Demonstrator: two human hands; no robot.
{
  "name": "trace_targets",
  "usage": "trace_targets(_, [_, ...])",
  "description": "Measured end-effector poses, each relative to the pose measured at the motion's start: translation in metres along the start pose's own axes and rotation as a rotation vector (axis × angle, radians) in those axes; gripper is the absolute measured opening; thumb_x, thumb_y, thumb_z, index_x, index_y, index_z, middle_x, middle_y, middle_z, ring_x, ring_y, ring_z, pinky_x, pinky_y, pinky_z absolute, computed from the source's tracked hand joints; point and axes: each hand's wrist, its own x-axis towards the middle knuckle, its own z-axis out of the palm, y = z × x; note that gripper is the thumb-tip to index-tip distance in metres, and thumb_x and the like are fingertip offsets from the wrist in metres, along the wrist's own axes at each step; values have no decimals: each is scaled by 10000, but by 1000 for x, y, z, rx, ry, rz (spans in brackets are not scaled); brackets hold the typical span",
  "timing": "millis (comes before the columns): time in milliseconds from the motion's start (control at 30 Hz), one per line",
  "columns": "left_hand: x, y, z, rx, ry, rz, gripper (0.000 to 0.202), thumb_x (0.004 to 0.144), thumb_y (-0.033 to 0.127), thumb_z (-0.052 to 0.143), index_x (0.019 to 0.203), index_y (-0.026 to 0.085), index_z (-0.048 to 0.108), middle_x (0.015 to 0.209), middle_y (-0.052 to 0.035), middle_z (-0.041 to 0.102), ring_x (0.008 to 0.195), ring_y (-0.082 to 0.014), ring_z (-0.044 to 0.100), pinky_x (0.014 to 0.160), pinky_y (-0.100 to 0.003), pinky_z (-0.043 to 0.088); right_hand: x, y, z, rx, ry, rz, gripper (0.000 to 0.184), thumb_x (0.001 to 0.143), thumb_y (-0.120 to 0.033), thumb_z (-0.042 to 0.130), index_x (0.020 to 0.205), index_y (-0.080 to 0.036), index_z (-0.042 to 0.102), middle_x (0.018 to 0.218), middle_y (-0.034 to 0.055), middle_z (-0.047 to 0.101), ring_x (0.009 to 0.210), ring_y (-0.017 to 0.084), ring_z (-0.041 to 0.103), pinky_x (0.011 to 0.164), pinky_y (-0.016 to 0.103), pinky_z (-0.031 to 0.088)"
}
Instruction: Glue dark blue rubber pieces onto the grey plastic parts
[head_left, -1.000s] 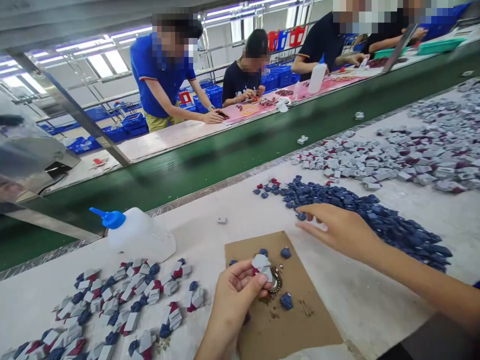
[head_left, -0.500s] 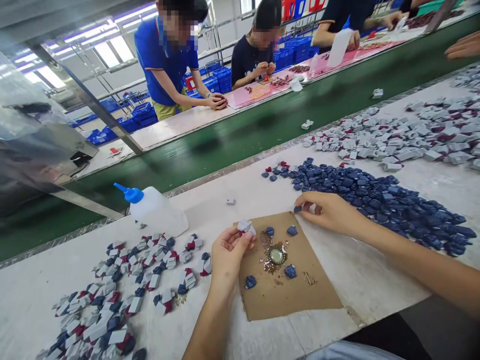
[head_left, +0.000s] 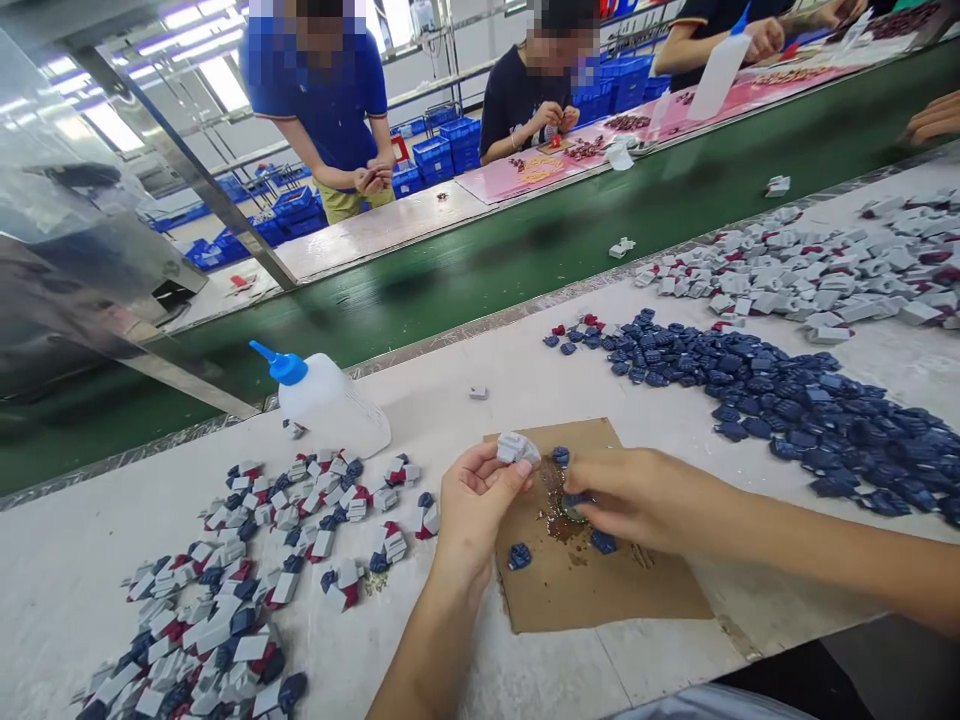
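Observation:
My left hand pinches a light grey plastic piece above the left edge of a brown cardboard sheet. My right hand reaches over the middle of the sheet, its fingers closed on a small dark blue plastic piece. That piece is right at the bottle cap, which the fingers and piece now mostly hide. A wet brown, glittering patch surrounds this spot. Loose dark blue pieces lie on the cardboard, one of them at the lower left.
A white bottle with a blue nozzle stands behind a pile of joined grey, red and blue pieces. At the right are heaps of dark blue pieces and grey pieces. Beyond the green belt, other people handle parts.
My right hand has moved left and nearer, from beside the sheet's far right corner to the bottle cap, carrying the dark blue piece. My left hand still holds the grey piece. The view has shifted slightly.

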Motion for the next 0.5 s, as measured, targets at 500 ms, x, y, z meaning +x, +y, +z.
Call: trace_targets(500, [-9,8,5,-99,-121,-20,257,564,225,852,751,154,690,735,-3,729,653,-81,652,614,-160,532,29,-29,-29,453,378,275,178,756,-383,661,757,-206,675,648,28,677,533,140,600,484,240,519])
